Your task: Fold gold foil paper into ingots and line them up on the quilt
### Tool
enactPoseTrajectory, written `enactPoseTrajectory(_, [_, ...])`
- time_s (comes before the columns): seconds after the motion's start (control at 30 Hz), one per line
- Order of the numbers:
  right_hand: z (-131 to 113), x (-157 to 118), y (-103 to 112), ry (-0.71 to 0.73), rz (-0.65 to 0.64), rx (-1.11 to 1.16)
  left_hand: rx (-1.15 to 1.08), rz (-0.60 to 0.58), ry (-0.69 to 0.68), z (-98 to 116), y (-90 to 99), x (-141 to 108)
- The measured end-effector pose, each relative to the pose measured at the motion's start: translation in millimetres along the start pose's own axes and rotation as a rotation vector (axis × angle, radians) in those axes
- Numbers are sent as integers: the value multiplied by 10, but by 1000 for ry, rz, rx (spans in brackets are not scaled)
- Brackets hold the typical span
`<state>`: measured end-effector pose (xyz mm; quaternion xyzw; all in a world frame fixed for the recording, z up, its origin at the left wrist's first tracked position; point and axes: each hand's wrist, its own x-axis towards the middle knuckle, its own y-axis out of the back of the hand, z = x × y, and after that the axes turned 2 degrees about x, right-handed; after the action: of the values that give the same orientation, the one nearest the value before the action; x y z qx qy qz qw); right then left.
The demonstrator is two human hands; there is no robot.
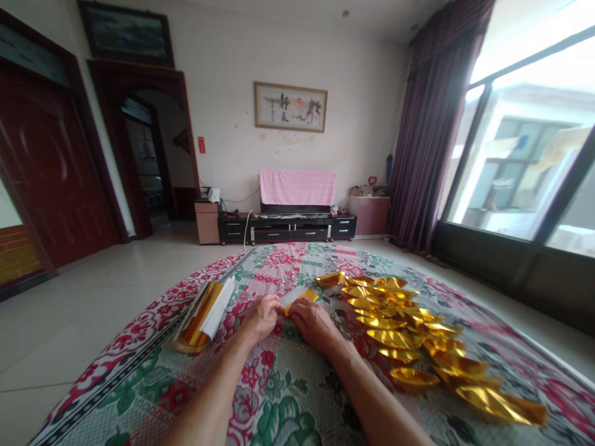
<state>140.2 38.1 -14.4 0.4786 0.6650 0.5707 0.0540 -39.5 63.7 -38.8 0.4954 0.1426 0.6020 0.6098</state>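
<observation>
Between my two hands, near the middle of the table, lies a partly folded sheet of gold and white paper. My left hand pinches its left corner with the fingers closed. The fingers of my right hand are bent over its lower right part, pressing on the gold side. To the left rests a loose roll of gold and white paper sheets. On the right, several folded gold paper boat shapes stand in overlapping rows, and a single gold piece lies at their upper left end.
A round table with a red, green and white floral cloth fills the foreground. Beyond it are a low black cabinet and a pink cloth. Purple curtains and windows are at the right, doors at the left.
</observation>
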Motion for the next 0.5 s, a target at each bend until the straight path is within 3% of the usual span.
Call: enactPoseTrajectory(0.5, [-25,19,-58,-113,25,-51,6,-29,-68,51,46,-16])
